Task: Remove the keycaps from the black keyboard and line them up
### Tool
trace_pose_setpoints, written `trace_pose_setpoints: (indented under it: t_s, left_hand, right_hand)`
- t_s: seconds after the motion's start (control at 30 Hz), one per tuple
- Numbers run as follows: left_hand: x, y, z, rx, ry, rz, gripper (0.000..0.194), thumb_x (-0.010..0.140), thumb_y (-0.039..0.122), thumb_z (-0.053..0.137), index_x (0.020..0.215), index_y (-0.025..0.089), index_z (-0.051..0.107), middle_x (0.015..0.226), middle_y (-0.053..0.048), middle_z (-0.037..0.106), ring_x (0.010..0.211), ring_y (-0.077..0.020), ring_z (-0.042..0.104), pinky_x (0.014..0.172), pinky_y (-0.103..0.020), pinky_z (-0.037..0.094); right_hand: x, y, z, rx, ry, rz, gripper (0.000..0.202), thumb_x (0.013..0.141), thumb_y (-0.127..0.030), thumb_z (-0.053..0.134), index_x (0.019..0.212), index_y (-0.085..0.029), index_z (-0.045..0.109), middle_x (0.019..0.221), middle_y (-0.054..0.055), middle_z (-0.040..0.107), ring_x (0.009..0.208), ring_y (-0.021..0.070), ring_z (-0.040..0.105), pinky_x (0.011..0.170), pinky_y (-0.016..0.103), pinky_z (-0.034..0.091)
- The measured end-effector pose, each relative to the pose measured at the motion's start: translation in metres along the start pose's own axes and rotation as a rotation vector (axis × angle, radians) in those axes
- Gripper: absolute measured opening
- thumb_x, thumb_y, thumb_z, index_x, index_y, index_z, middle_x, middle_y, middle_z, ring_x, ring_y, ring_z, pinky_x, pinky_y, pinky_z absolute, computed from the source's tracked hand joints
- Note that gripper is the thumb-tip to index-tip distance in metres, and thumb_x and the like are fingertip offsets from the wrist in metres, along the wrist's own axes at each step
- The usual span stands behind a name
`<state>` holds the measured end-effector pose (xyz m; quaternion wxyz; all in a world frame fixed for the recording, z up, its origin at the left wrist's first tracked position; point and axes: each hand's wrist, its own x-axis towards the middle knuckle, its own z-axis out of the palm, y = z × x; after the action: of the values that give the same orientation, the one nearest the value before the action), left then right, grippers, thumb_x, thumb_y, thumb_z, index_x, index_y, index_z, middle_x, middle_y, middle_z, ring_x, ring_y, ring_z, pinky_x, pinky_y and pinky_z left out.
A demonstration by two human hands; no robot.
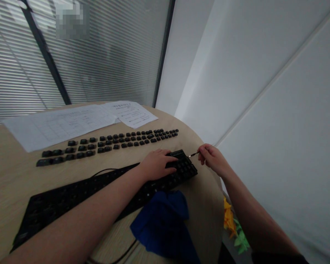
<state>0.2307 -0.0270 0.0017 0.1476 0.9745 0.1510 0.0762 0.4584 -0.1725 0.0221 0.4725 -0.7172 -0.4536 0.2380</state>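
Note:
A black computer keyboard point(99, 189) lies slantwise across the table, its keycaps off over much of it. My left hand point(157, 165) rests on the keyboard's right part with its fingers spread. In my right hand point(209, 156) a thin dark stick-like tool point(194, 154) is pinched between thumb and fingers. A small bright spot shows at the end of the tool, close to the keyboard's far right edge; I cannot tell whether they touch. Beside the keyboard's near edge lies a crumpled blue cloth point(165, 223), next to my left forearm.
Loose black keycaps point(109, 143) stand in several rows behind the keyboard. Printed paper sheets point(68, 123) lie farther back. A black cable point(126, 253) runs by the blue cloth. The round wooden table point(178, 128) curves along a white wall point(264, 91). Yellow and green pieces point(229, 218) show below its edge.

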Motion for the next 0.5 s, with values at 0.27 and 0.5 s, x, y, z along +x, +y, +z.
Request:
trace_pose_setpoints:
  t_s: [0.27,0.5]
  left_hand:
    - [0.0017,-0.0028,0.0028,-0.007,0.018,0.014,0.048,0.092,0.055,0.058,0.135,0.035,0.066,0.145,-0.010,0.058,0.126,-0.0353,0.058,0.107,-0.051,0.044]
    - [0.0017,-0.0017,0.0023,-0.042,0.025,0.009,0.048,0.091,0.054,0.061,0.133,0.034,0.068,0.145,-0.010,0.058,0.126,-0.0360,0.058,0.107,-0.051,0.043]
  right_hand:
    - [0.0056,0.0041,0.0131,-0.118,0.011,0.002,0.039,0.089,-0.061,0.053,0.083,-0.022,0.051,0.055,-0.005,0.058,0.039,0.0119,0.053,0.042,0.026,0.041]
    - [0.0072,0.0033,0.0109,-0.108,-0.028,0.016,0.037,0.091,-0.058,0.051,0.082,-0.023,0.050,0.054,-0.006,0.057,0.039,0.0125,0.055,0.043,0.026,0.040]
